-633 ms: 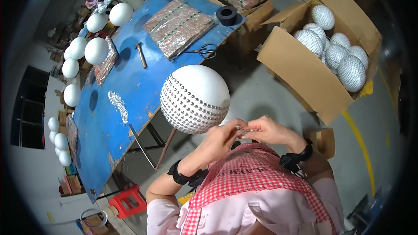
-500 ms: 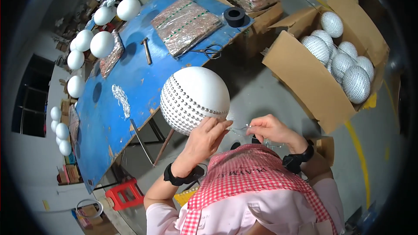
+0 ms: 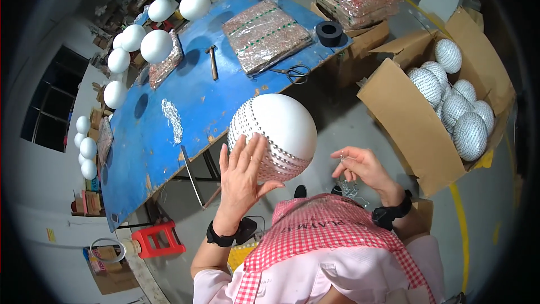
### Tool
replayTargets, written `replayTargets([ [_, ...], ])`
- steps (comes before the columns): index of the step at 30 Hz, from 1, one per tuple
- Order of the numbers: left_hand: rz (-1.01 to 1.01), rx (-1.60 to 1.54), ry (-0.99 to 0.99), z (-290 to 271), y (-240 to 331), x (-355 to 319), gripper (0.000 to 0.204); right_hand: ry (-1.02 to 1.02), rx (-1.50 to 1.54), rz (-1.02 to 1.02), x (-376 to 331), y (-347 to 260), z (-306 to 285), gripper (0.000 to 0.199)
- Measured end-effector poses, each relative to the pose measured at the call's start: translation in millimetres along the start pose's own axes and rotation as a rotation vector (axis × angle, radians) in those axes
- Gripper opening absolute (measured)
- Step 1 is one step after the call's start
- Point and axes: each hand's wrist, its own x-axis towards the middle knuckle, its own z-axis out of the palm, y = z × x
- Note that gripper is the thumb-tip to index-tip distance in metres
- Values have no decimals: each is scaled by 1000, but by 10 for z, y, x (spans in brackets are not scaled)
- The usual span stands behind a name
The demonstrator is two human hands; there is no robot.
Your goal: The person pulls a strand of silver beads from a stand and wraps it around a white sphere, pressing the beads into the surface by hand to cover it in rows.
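Observation:
A large white ball [image 3: 289, 121] stands in front of me, its left and lower sides wrapped in rows of silver beads; its top right is bare white. My left hand [image 3: 243, 171] lies with fingers stretched out against the beaded left side. To the right of the ball, apart from it, my right hand [image 3: 364, 170] is closed in a pinch on a thin silver bead chain. Part of that bead chain [image 3: 351, 190] dangles in a loose tangle below the fingers. What holds the ball up from beneath is mostly hidden.
A blue table [image 3: 197, 98] carries a hammer [image 3: 212, 63], scissors [image 3: 293, 73], black tape [image 3: 329, 34], a plastic-wrapped packet [image 3: 267, 36] and a silver bead bundle [image 3: 171, 119]. At right, a cardboard box [image 3: 410, 129] holds several beaded balls. White balls hang left; a red stool [image 3: 160, 240] stands below.
My left hand has shifted left and spread flat on the ball's beaded side. My right hand has drawn away from the ball with the chain. The view has swung, and the ball has turned.

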Motion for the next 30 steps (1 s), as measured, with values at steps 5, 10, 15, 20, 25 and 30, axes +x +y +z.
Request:
replayTargets([
  [5, -103, -152, 21, -37, -360, 57, 99, 111, 100, -87, 60, 14, 222, 15],
  [10, -157, -482, 135, -63, -432, 85, 67, 154, -57, 1, 119, -16, 327, 15],
  [15, -34, -499, 97, -69, -458, 124, 56, 206, -65, -113, 189, -136, 601, 14],
  [20, 20, -448, 64, -23, -432, 128, 66, 231, 117, -140, 282, -213, 771, 7],
  [25, 23, -391, 88, -23, -450, 126, 72, 236, 40, -99, 334, -255, 860, 8],
  [30, 42, -381, 109, 8, -446, 119, 72, 224, 60, -115, 390, -220, 958, 9],
])
